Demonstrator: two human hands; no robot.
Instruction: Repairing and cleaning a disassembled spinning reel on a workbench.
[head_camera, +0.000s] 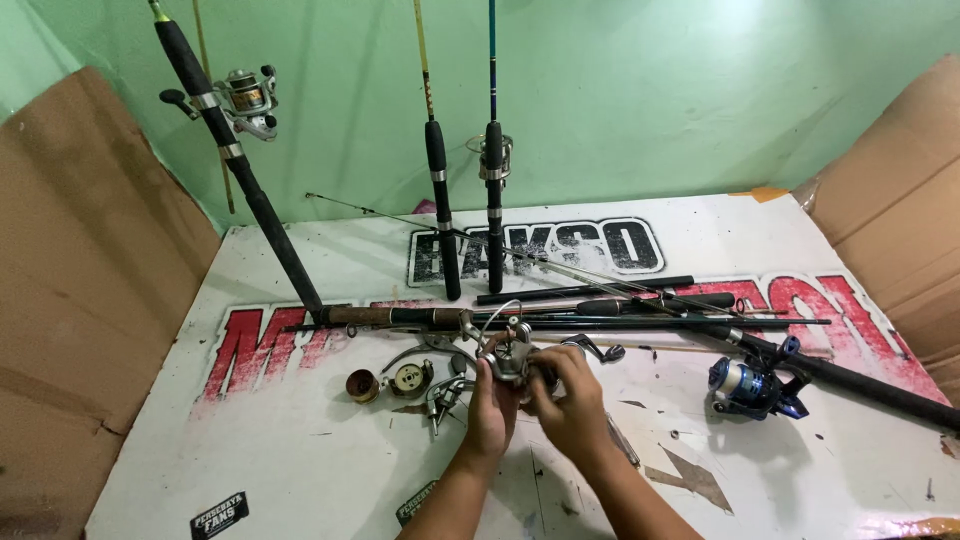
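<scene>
Both hands (535, 395) gripping silver reel (508, 358); loose spool (363, 385) beside.

White printed banner tabletop (300, 450): rods (620, 305) lying crosswise, blue reel (745, 385), brass spool (363, 385), small reel parts (440, 395).

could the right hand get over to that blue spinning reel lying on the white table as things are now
Probably yes. The right hand is busy gripping a silver reel, but bare white table lies between it and the blue spinning reel.
</scene>
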